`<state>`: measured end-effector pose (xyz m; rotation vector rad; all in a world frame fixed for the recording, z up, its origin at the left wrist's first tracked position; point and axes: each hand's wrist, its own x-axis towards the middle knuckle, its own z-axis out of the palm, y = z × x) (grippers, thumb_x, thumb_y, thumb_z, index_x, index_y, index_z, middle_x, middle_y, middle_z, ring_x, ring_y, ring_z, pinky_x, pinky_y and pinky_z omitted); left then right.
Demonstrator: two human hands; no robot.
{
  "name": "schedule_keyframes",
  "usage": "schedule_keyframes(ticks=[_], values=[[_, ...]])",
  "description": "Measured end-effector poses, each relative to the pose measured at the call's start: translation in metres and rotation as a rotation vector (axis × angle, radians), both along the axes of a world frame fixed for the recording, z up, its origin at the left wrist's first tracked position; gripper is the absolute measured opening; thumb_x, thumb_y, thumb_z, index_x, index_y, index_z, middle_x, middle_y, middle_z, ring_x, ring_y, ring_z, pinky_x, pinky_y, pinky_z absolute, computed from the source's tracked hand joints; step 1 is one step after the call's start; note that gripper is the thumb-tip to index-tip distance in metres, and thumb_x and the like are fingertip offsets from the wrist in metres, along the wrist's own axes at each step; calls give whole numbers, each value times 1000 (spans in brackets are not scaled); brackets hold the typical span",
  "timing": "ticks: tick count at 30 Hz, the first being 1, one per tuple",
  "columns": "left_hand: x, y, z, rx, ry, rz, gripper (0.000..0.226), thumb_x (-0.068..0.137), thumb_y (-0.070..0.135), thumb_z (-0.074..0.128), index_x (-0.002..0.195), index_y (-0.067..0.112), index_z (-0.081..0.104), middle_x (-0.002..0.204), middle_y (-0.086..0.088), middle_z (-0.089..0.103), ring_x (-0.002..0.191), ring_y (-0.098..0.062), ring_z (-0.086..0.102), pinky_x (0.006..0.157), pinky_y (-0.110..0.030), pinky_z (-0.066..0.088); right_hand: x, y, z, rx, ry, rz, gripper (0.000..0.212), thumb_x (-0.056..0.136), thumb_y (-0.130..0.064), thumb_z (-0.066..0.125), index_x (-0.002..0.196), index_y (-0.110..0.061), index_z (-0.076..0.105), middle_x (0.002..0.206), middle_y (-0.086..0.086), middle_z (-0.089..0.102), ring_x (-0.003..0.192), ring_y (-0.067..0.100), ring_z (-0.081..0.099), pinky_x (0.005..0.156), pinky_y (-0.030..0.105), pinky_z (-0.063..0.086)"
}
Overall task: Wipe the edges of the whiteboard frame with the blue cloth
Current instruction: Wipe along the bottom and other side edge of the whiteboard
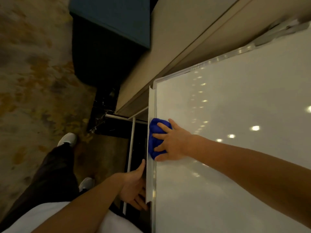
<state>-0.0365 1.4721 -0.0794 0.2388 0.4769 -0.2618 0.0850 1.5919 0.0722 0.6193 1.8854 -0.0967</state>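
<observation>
The whiteboard (235,132) fills the right side, its glossy white face reflecting ceiling lights. Its pale metal frame edge (152,105) runs down the left side with a narrow tray lip. My right hand (173,143) presses a bunched blue cloth (155,132) against that left frame edge, fingers spread over the cloth. Lower down, my left hand (134,187) grips the same frame edge from behind, thumb along the lip, with the fingers partly hidden by the frame.
The board's white stand tubes (132,140) run below the frame. A beige wall (185,39) stands behind the board. A dark blue cabinet (111,19) sits at the top. My legs and white shoes (68,138) stand on patterned carpet at left.
</observation>
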Motion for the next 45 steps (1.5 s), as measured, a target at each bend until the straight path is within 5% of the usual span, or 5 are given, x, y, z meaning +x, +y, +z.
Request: schedule_keyframes(ticks=[8,30,35,39,45], values=[[2,158,24,-195,52,573,92,78,86,19,126,21,62,123,-15,69,112,-34,66,90,-46,53,-9,55,5,-9,-41,58,51,97,-61,33,146,-47,33,166,0,12,150,38,-11,110,68,-18],[13,324,33,93,386,471,100,75,90,20,123,14,64,112,-18,72,99,-34,69,71,-41,57,-19,217,-12,373,39,-186,51,98,-60,28,139,-39,52,160,2,31,149,36,13,115,65,-8],[32,339,45,354,538,531,81,90,74,26,128,12,61,123,-19,66,113,-37,62,101,-51,49,4,203,27,540,81,-210,54,100,-57,27,146,-33,42,163,6,22,150,39,5,116,63,-10],[49,340,61,1045,884,375,70,96,61,28,136,7,49,135,-21,55,121,-38,53,107,-49,40,38,174,80,792,65,-268,61,99,-60,19,153,-31,22,166,5,11,150,40,-7,111,63,-22],[73,348,135,1720,377,306,91,82,77,21,140,10,40,140,-15,51,127,-33,49,107,-51,41,77,151,166,1281,100,-586,64,98,-62,12,154,-34,22,166,4,8,150,39,-12,115,63,-12]])
